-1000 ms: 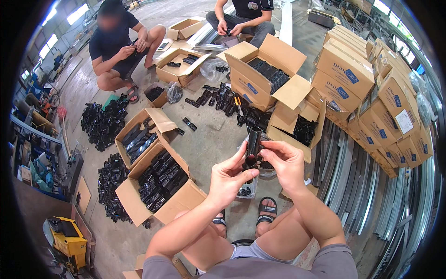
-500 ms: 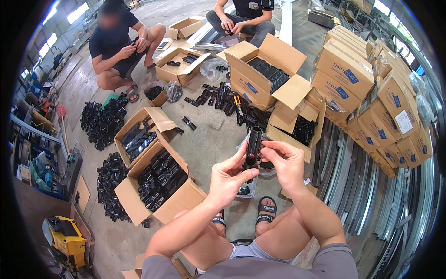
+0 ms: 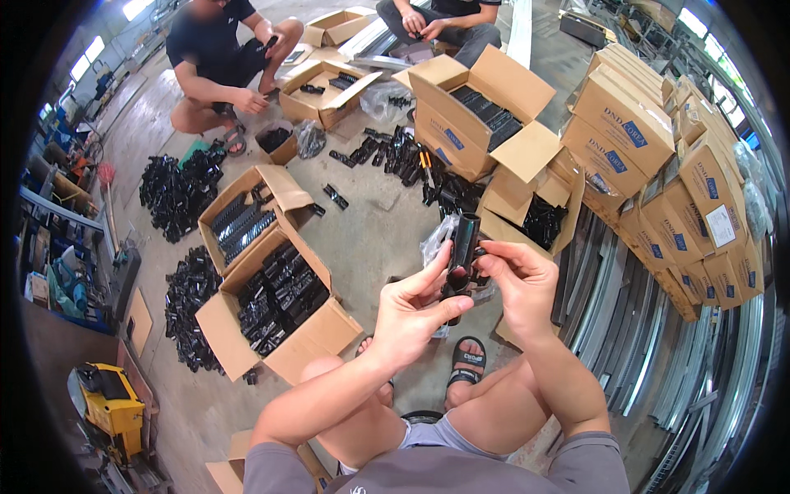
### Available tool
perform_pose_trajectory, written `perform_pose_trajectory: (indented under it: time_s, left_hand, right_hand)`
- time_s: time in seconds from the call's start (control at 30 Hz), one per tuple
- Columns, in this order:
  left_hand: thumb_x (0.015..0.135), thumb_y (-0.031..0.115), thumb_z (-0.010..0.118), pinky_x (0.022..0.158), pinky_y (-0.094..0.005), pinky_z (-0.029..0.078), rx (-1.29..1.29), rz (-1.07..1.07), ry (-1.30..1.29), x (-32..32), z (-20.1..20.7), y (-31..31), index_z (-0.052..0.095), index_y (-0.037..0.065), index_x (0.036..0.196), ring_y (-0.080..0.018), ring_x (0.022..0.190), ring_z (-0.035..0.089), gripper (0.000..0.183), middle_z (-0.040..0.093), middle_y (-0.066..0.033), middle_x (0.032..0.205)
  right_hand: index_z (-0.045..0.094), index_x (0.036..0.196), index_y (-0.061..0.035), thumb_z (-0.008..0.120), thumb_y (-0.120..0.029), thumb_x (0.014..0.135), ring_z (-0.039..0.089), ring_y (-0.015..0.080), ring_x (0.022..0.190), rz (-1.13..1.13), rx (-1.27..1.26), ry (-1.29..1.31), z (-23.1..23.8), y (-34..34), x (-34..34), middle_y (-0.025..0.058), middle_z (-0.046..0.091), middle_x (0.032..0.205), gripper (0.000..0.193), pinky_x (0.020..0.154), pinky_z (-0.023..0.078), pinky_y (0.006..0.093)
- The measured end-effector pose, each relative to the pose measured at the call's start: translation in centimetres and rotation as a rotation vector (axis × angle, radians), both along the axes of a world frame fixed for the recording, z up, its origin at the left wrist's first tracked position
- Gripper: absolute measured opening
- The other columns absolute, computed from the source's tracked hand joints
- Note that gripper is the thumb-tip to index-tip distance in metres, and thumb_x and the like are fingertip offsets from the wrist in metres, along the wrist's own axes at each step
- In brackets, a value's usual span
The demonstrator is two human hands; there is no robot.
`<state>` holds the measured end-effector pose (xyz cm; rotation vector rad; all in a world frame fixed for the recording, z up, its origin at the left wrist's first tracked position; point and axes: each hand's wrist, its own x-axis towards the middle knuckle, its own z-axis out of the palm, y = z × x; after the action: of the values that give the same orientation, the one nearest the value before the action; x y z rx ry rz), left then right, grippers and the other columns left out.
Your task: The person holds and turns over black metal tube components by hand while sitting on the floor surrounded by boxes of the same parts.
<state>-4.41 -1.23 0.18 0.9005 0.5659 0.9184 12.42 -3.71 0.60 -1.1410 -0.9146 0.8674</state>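
Over my lap, my left hand (image 3: 421, 303) grips a glossy black tubular plastic part (image 3: 465, 240) between thumb and fingers, holding it nearly upright. My right hand (image 3: 520, 280) pinches a small dark piece (image 3: 480, 253) against the right side of that part; the piece is too small to name. A clear plastic bag (image 3: 439, 239) lies behind my left fingers, partly hidden by them. Left of my hands stands an open cardboard box (image 3: 311, 350) filled with similar black parts (image 3: 284, 296). Another open box (image 3: 568, 177) holding black pieces is beyond my right hand.
Heaps of black parts (image 3: 177, 193) lie on the floor at left. Stacked cartons (image 3: 617, 136) and long metal profiles (image 3: 650, 362) line the right side. Two people (image 3: 218, 62) squat and sit at the far side among open boxes. A yellow machine (image 3: 111, 403) is at lower left.
My hands and the black part appear slightly further right as the view shifts. The small piece stays at the part's side. The far-left person has lowered one hand toward a small box.
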Motion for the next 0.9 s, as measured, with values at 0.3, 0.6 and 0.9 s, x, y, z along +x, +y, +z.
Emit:
perform_pose_trajectory:
  time_s: [0.3,0.6,0.9]
  left_hand:
    - [0.081,-0.018,0.069,0.105,-0.032,0.047,-0.06,-0.027,-0.186,-1.2,2.2,-2.4,0.038,-0.001,0.148,-0.0178,0.123,0.055,0.076,0.051,-0.017,0.143]
    - [0.08,-0.017,0.07,0.109,-0.0368,0.044,0.01,-0.053,-0.314,-1.6,2.1,-3.2,0.037,0.0,0.148,-0.0226,0.133,0.048,0.078,0.044,-0.0198,0.148]
    - [0.079,-0.017,0.072,0.108,-0.0374,0.046,0.041,-0.037,-0.305,-1.7,1.8,-3.2,0.039,-0.001,0.147,-0.0245,0.132,0.049,0.077,0.045,-0.0194,0.148]
  right_hand:
    - [0.065,0.112,0.0013,0.067,-0.002,0.091,0.07,0.0241,0.087,0.38,0.137,0.686,1.9,-2.7,0.9,0.0182,0.071,0.101,0.021,0.075,0.058,0.0326]
    - [0.06,0.102,-0.0079,0.074,-0.015,0.09,0.061,0.0163,0.07,0.321,0.004,0.526,3.1,-3.1,-0.3,0.0075,0.067,0.087,0.019,0.057,0.046,0.0249]
    - [0.061,0.104,-0.0009,0.074,-0.004,0.087,0.071,0.0235,0.081,0.343,0.038,0.651,3.0,-3.4,-0.1,0.0163,0.072,0.094,0.021,0.068,0.06,0.0322]
